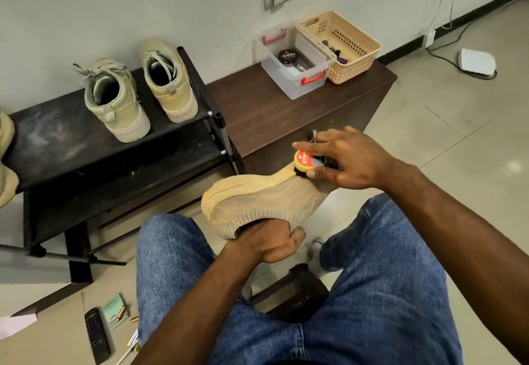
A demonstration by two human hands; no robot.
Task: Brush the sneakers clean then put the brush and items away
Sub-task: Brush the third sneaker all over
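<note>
The right hand's (347,160) fingers curl over a small shoe brush with a yellow wooden back and red label (305,160), gripping it; its dark bristles press on the sole edge of a tan knitted-mesh sneaker (263,200); the left hand (267,240) is pushed into that sneaker's opening, fingers clenched on its collar, holding it above the person's blue-jeaned knees; beyond, a pair of pale green-beige high-top sneakers (137,94) stands on a black shoe rack (57,141); on the dark brown wooden cabinet (257,112) sit, just beside each other, a clear plastic box with red handles (294,62) containing a round black polish tin (289,56), and a beige perforated plastic basket (343,46).
</note>
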